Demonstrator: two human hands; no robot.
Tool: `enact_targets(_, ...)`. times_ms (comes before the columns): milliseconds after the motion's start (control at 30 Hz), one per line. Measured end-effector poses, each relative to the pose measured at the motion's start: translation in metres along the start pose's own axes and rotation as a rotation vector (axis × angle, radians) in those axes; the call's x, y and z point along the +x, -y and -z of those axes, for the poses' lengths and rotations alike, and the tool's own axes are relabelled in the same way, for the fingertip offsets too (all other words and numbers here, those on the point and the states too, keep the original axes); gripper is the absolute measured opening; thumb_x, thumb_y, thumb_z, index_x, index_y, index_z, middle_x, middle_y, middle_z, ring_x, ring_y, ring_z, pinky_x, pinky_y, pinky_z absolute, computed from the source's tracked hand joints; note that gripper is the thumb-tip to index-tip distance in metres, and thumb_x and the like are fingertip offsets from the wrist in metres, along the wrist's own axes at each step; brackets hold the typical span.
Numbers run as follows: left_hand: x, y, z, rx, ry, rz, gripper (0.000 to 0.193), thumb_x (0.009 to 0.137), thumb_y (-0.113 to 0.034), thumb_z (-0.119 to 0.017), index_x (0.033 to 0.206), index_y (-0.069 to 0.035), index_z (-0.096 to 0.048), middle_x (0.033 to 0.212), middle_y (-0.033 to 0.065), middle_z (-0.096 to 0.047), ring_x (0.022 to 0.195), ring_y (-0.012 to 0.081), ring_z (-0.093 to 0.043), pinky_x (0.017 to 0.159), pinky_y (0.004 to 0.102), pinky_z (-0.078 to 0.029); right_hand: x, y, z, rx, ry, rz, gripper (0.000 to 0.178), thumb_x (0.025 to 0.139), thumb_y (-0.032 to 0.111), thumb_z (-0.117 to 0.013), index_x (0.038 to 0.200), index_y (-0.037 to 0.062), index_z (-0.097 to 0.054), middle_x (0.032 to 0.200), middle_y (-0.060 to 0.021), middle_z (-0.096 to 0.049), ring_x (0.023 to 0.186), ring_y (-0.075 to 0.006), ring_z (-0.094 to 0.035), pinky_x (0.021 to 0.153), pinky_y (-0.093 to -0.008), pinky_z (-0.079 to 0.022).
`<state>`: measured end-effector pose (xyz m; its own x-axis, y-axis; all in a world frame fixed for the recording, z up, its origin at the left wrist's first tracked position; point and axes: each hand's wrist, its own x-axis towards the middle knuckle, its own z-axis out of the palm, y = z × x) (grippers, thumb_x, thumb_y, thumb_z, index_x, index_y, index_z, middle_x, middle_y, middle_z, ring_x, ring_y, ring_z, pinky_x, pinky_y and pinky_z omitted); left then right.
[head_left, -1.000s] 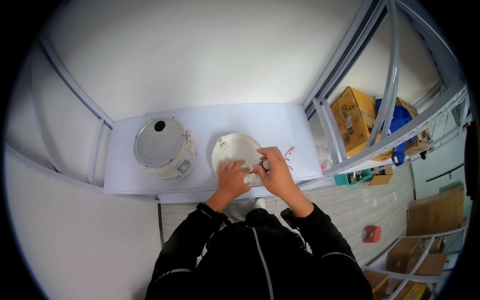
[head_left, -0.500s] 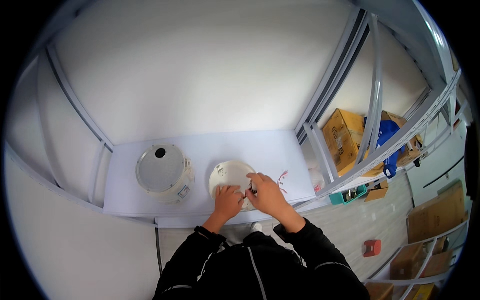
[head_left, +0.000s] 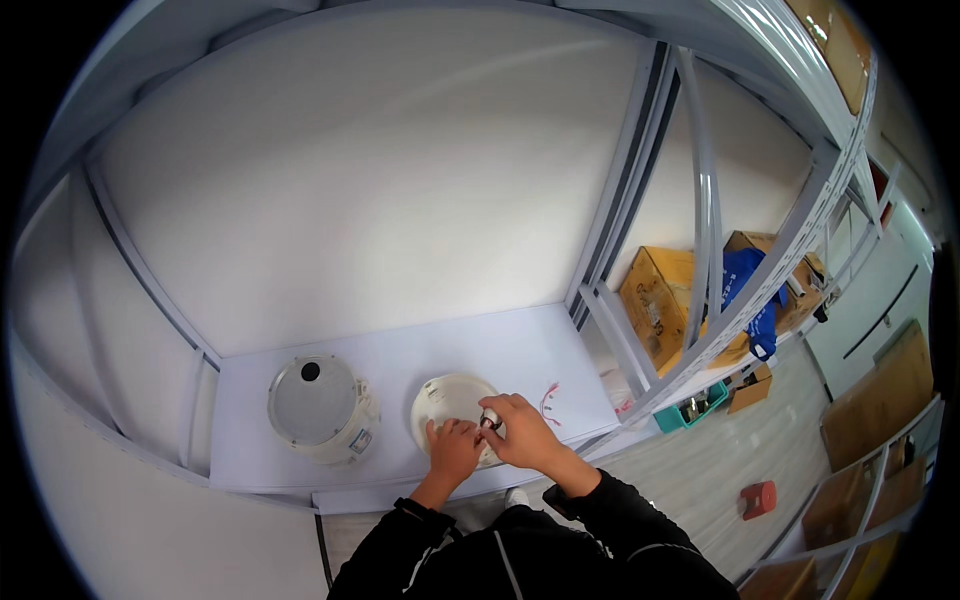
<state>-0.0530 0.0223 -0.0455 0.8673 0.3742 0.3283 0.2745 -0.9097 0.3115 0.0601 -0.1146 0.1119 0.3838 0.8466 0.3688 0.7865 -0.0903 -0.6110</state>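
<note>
A shallow, round white base (head_left: 418,408) lies on the pale shelf top, with small fittings inside its rim. Over its right side, my right hand (head_left: 525,436) is closed, its thumb and fingers around a small white-and-dark round part (head_left: 489,417). My left hand (head_left: 456,450) reaches over the near side of the base, fingers curled and tips close to my right fingertips. What the left fingers pinch, if anything, is hidden. To the left stands a white drum-shaped housing (head_left: 312,400) with a grey mesh top and one black round spot.
Thin red wires (head_left: 550,403) lie on the shelf top (head_left: 510,340) right of the base. Metal shelf posts (head_left: 635,335) bound the right side. Beyond are a yellow-brown carton (head_left: 655,300), a blue cloth (head_left: 742,285), a teal bin (head_left: 692,408) and a red stool (head_left: 758,500).
The whole scene sits lower in the picture as the view tilts up. My right hand has shifted its grip, and the small white-and-dark part now shows between its fingers.
</note>
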Motion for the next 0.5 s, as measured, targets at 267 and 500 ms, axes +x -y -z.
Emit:
enact_targets(267, 0.002, -0.002, 0.002, 0.011, -0.031, -0.042, 0.020, 0.093, -0.030, -0.078, 0.104, -0.014, -0.074, 0.108, -0.0010, -0.069, 0.113, 0.0220, -0.061, 0.114, 0.0608, -0.031, -0.006, 0.000, 0.005, 0.000, -0.059, 0.004, 0.049, 0.086, 0.008, -0.080, 0.132, 0.0045, -0.063, 0.114, -0.0183, -0.071, 0.108, -0.0419, -0.065, 0.092, -0.0487, -0.055)
enact_targets(500, 0.008, -0.008, 0.015, -0.030, -0.057, -0.034, 0.016, 0.091, -0.026, -0.079, 0.099, -0.014, -0.072, 0.105, -0.0010, -0.068, 0.108, 0.0221, -0.063, 0.115, 0.0563, -0.032, -0.009, 0.006, 0.025, 0.006, -0.148, -0.026, 0.049, 0.089, 0.012, -0.083, 0.134, 0.0047, -0.064, 0.115, -0.0177, -0.072, 0.108, -0.0411, -0.066, 0.093, -0.0476, -0.054)
